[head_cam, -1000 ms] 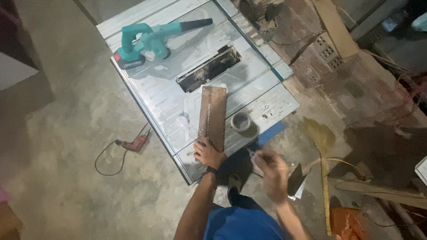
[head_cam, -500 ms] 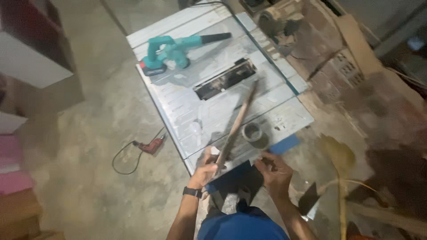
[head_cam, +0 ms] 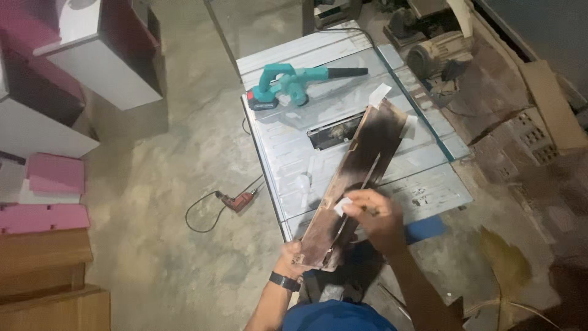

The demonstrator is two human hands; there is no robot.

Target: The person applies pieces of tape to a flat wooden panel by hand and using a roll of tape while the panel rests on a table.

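Note:
A long dark brown board (head_cam: 358,171) is lifted off the grey table-saw top (head_cam: 294,153) and slants from lower left to upper right. My left hand (head_cam: 293,258), with a black wristwatch, grips the board's near end. My right hand (head_cam: 375,217) rests on the board's middle, pressing a small pale piece, maybe sandpaper, against its face. A teal cordless blower (head_cam: 293,86) lies at the far side of the table, beyond the saw slot (head_cam: 334,130).
A red corded drill (head_cam: 237,201) lies on the concrete floor left of the table. Pink and white cabinet panels (head_cam: 52,178) and wooden boards (head_cam: 46,276) stand at the left. Bricks, machinery and wood scraps crowd the right side.
The board was lying flat on the table, then was raised and turned. Its broad face now shows and my right hand has moved onto its middle. The view has shifted.

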